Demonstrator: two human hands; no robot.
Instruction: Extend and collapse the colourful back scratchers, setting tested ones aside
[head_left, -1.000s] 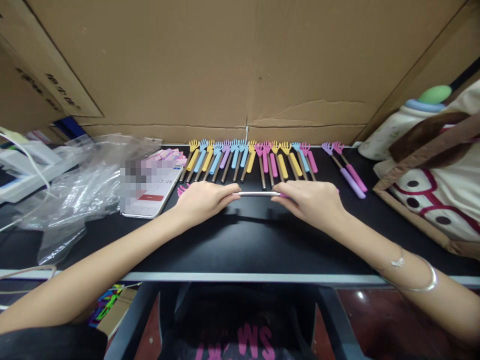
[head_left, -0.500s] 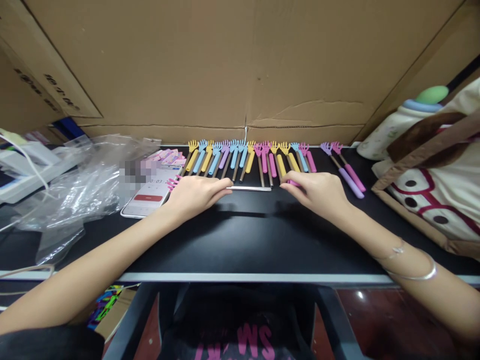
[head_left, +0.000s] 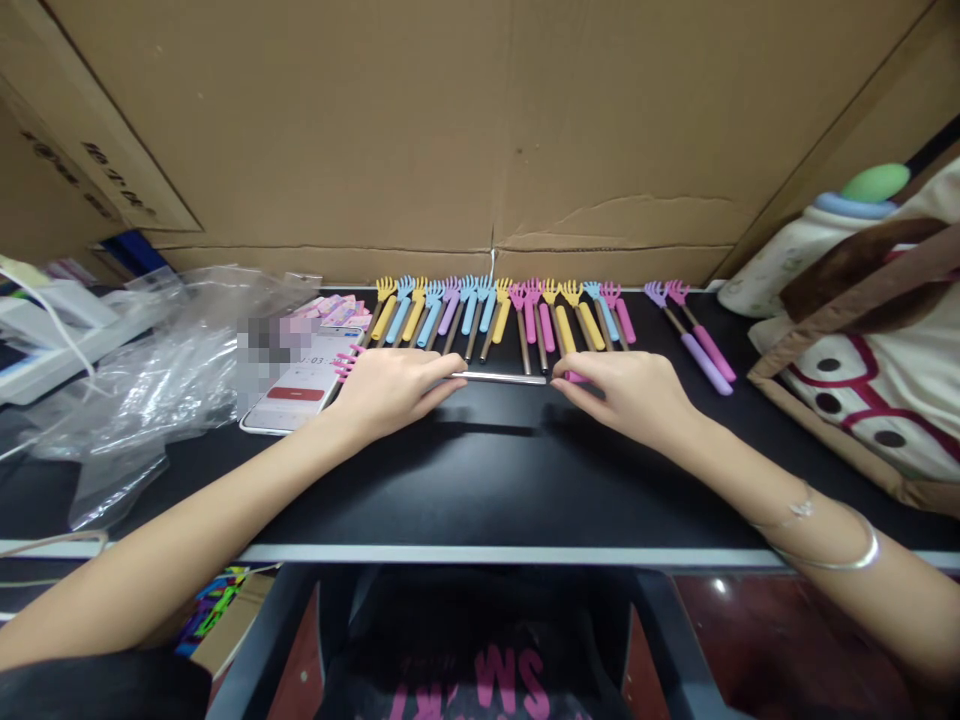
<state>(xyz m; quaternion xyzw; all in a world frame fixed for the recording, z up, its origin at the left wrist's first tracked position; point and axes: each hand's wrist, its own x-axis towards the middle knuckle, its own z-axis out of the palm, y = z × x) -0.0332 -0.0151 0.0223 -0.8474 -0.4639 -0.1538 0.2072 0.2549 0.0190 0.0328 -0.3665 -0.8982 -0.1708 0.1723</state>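
Observation:
My left hand (head_left: 397, 390) is closed around a back scratcher whose pink claw pokes out on the left. Its bare metal rod (head_left: 506, 378) points right, level above the table. In my right hand (head_left: 626, 395), pinched fingers hold a pink handle sleeve (head_left: 576, 377), mostly covered by the hand. The rod's free tip is right at the right fingertips; whether it has entered the sleeve I cannot tell. Behind my hands lies a row of back scratchers in pink, yellow, blue and purple, such as a yellow one (head_left: 589, 322). Two more, one purple (head_left: 705, 362) and one pink (head_left: 712, 350), lie apart on the right.
A phone (head_left: 300, 385) showing a timer lies at left, beside crumpled clear plastic bags (head_left: 165, 370) and a white power strip (head_left: 67, 335). Cardboard (head_left: 337, 130) stands along the back of the black table (head_left: 450, 490). A bottle (head_left: 787, 245) and a cloth bag (head_left: 885, 380) stand at right.
My right hand has moved slightly left, bringing the pink sleeve up to the rod's tip and closing the gap. My left hand has stayed nearly still.

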